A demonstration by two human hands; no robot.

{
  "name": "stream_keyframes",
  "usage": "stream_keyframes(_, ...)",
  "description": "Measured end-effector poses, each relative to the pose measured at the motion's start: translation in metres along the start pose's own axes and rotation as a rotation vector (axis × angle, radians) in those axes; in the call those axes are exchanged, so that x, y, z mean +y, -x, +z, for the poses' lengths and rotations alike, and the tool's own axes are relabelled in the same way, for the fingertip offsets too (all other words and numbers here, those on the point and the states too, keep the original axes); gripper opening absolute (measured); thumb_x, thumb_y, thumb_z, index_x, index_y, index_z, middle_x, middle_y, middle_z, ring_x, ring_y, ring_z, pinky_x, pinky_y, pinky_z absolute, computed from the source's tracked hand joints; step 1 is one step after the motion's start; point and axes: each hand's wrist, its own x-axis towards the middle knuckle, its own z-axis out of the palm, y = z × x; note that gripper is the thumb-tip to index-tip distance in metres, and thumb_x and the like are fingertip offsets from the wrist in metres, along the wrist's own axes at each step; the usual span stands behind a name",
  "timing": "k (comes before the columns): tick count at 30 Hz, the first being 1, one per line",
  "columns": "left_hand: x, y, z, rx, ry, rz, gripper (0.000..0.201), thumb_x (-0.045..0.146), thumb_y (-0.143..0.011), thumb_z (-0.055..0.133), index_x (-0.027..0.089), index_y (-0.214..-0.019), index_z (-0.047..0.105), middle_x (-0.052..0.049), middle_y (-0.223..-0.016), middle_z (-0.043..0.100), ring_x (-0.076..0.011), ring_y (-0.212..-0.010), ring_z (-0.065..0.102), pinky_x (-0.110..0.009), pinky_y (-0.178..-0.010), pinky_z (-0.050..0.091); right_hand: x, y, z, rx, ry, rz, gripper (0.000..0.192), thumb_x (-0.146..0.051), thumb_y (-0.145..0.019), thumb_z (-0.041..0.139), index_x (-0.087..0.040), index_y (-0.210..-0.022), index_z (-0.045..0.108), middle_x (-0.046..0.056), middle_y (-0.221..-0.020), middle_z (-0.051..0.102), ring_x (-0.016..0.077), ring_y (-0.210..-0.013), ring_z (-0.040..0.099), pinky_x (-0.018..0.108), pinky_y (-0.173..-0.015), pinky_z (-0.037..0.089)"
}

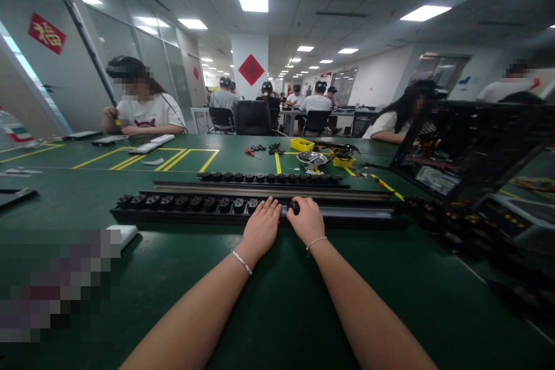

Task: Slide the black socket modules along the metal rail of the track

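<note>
A long black rail [359,214] lies crosswise on the green table, with a row of round black socket modules [195,203] along its left part. My left hand [262,221] rests on the rail with its fingers stretched forward, over the right end of that row. Just to its right, my right hand [309,219] pinches a single black socket module [295,207] between thumb and fingers, at the rail's bare section. Whether this module touches the rail I cannot tell. Behind lie a thin metal-faced strip [208,188] and a second rail with modules [269,177].
A metal bowl [312,159], yellow bins [302,144] and a red screwdriver [252,152] sit farther back. At right stand an open black computer case [459,150] and a pile of dark parts [451,222]. A person [143,104] works across the table at left.
</note>
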Motion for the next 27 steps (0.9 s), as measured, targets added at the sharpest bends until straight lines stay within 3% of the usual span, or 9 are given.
stream_keyframes(6, 0.003, 0.0, 0.008, 0.015, 0.054, -0.035, 0.041, 0.015, -0.092, 0.036, 0.013, -0.131, 0.047, -0.011, -0.14, 0.047, -0.0222, -0.129, 0.043, -0.038, -0.104, 0.038, 0.002, 0.0, 0.0, 0.012, -0.004, 0.006, 0.031, -0.028, -0.079, 0.05, -0.021, -0.105, 0.064, 0.007, -0.103, 0.062, 0.0197, -0.096, 0.053, 0.03, -0.084, 0.038)
stream_keyframes(13, 0.001, 0.003, 0.008, 0.071, 0.072, -0.022, 0.036, 0.02, -0.092, 0.041, 0.015, -0.126, 0.051, -0.01, -0.139, 0.049, -0.0235, -0.124, 0.048, -0.038, -0.101, 0.039, 0.003, 0.0, 0.003, 0.039, -0.012, 0.015, 0.031, -0.027, -0.078, 0.049, -0.02, -0.105, 0.064, 0.007, -0.102, 0.064, 0.0207, -0.096, 0.053, 0.031, -0.084, 0.039)
stream_keyframes(21, 0.008, 0.001, 0.007, 0.045, 0.092, -0.067, 0.032, 0.028, -0.086, 0.052, 0.012, -0.114, 0.054, -0.012, -0.139, 0.048, -0.0251, -0.126, 0.044, -0.038, -0.104, 0.035, 0.006, 0.0, 0.003, 0.09, 0.014, 0.012, 0.03, -0.027, -0.077, 0.049, -0.02, -0.101, 0.066, 0.008, -0.107, 0.062, 0.0222, -0.1, 0.051, 0.033, -0.086, 0.037)
stream_keyframes(27, 0.024, -0.005, 0.004, 0.026, 0.089, -0.203, 0.04, 0.036, -0.08, 0.058, 0.01, -0.111, 0.055, -0.016, -0.139, 0.046, -0.03, -0.133, 0.033, -0.045, -0.105, 0.031, 0.009, 0.0, 0.002, 0.103, 0.026, -0.013, 0.03, -0.027, -0.075, 0.051, -0.021, -0.101, 0.065, 0.006, -0.109, 0.062, 0.0212, -0.099, 0.053, 0.034, -0.09, 0.034)
